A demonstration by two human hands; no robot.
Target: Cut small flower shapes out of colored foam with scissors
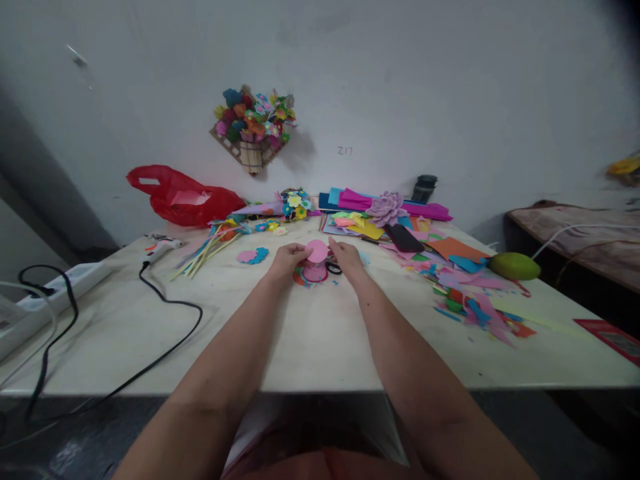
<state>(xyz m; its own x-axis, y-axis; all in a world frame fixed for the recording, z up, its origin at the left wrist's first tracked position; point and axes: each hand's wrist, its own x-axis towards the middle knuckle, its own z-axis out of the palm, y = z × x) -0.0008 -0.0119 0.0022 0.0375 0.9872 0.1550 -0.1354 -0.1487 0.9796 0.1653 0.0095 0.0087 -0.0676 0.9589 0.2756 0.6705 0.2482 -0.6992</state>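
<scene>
My left hand (pixel 287 259) and my right hand (pixel 345 259) both pinch a round pink paper piece (pixel 317 251) between them, a little above the table (pixel 310 333). Under it lie more pink and red cut-outs (pixel 311 275). Black scissors (pixel 333 269) rest on the table just below my right hand. A pink and blue flower-shaped cut-out (pixel 253 255) lies to the left of my left hand.
A glue gun (pixel 159 248) with a black cord (pixel 170 313) lies at the left, near a power strip (pixel 60 287). Coloured paper scraps (pixel 470 293), a green fruit-like object (pixel 515 266), paper sticks (pixel 205 253), a red bag (pixel 185 197) and paper flowers (pixel 385 208) crowd the far side.
</scene>
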